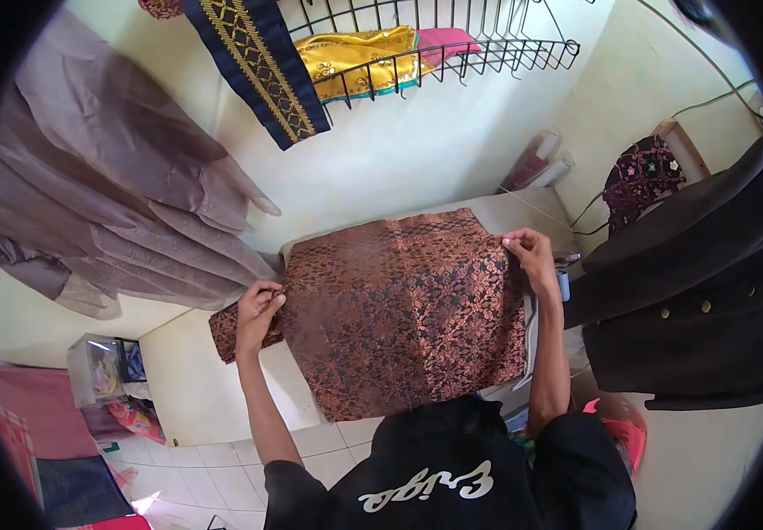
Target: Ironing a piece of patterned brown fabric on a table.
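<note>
A black cloth with a copper-coloured floral pattern [399, 309] lies spread over a table [196, 380] in front of me. Its near edge reaches to my black shirt. At the cloth's left edge, my left hand [260, 316] pinches the fabric between thumb and fingers. My right hand [531, 254] grips the far right part of the same cloth, thumb and forefinger pressed together at the edge. Just beside my left hand rests a folded piece of similar patterned fabric [227, 336], partly hidden by that hand. A small blue object [563, 284] sits next to my right wrist.
Grey-mauve garments [134, 194] hang at the left, dark jackets [690, 265] at the right. Above the table a black wire rack [487, 55] holds yellow and pink fabric. Clear-wrapped rolls [536, 163] lean in the far corner. A pink container [629, 437] stands low at the right.
</note>
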Available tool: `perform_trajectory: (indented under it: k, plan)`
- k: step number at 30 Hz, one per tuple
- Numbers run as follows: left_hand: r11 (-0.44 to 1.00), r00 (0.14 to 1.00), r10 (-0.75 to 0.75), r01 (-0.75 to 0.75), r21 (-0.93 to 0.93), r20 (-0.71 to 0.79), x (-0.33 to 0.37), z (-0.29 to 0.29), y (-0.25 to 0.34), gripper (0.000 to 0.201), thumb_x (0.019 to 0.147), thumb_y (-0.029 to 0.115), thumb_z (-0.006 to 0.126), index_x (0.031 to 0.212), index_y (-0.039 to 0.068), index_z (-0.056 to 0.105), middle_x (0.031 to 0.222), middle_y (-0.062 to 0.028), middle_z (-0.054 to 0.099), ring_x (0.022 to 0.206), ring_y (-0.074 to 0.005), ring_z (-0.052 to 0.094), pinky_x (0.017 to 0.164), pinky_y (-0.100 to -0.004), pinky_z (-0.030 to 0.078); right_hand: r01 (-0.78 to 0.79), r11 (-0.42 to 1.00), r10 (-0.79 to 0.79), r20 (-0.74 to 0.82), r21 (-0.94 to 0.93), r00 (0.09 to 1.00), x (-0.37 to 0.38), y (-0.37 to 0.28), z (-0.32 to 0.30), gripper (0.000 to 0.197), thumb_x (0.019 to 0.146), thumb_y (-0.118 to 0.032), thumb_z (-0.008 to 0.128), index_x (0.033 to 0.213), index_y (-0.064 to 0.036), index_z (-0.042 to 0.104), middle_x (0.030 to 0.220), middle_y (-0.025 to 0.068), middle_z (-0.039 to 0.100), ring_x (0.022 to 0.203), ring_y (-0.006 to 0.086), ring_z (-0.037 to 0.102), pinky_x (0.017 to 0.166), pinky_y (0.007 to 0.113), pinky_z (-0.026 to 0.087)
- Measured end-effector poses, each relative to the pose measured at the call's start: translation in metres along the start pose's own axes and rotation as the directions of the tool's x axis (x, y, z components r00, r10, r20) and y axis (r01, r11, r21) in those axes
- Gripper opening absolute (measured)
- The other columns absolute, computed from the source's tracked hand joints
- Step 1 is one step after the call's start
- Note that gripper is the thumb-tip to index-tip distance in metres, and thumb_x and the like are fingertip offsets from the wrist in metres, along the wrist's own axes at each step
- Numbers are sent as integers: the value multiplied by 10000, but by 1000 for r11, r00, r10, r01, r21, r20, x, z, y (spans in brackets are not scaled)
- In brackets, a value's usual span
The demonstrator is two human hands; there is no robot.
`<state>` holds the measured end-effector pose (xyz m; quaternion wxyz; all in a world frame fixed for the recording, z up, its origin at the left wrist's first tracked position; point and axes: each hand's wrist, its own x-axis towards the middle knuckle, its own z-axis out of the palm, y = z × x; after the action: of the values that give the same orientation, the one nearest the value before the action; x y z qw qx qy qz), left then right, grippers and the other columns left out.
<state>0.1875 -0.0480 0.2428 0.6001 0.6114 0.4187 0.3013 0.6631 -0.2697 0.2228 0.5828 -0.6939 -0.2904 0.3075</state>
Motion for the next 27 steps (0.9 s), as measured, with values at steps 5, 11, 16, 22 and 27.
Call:
perform_trajectory:
  k: [5, 11, 16, 22, 27]
  plan:
    - [999, 999, 50, -50, 14, -11, 46, -9, -3, 210, 893, 3, 671, 1075, 45, 576, 838, 31, 588, 737, -35, 516, 691, -189, 423, 49, 987, -50, -4, -151, 999, 52, 11, 12, 99, 864, -60, 718, 920, 21, 711, 809, 7, 687, 734, 58, 597, 667, 218, 471]
    - [975, 988, -146, 152, 161, -50, 87, 0, -32, 209, 889, 27, 683, 1073, 59, 589, 753, 40, 569, 696, -35, 462, 613, -208, 351, -21, 983, 14, -38, -182, 999, 89, 59, 21, 84, 839, -55, 736, 889, 11, 722, 806, 14, 699, 725, 65, 603, 676, 231, 479]
    - [981, 986, 12, 22, 194, -168, 102, 3, -81, 144, 882, 34, 669, 991, 53, 577, 746, 16, 591, 692, -64, 495, 635, -227, 386, -83, 960, 68, -65, -266, 996, 102, 83, 40, 78, 855, -39, 717, 923, -5, 701, 837, 13, 696, 758, 76, 617, 708, 233, 494]
    - [928, 915, 188, -47, 369, -356, 110, 35, -142, 135, 867, 42, 673, 970, 46, 585, 856, -53, 659, 795, -144, 618, 744, -300, 478, -95, 930, 43, -154, -354, 987, 107, 122, 57, 107, 834, -75, 741, 922, -26, 703, 806, 25, 700, 744, 82, 624, 704, 251, 501]
    - [911, 896, 79, 112, 396, -436, 121, 46, -145, 166, 867, 68, 680, 988, 28, 573, 869, -120, 664, 821, -223, 653, 769, -364, 500, -95, 912, 4, -224, -399, 975, 114, 148, 65, 103, 842, -81, 731, 909, -19, 685, 805, 62, 713, 772, 117, 664, 703, 281, 515]
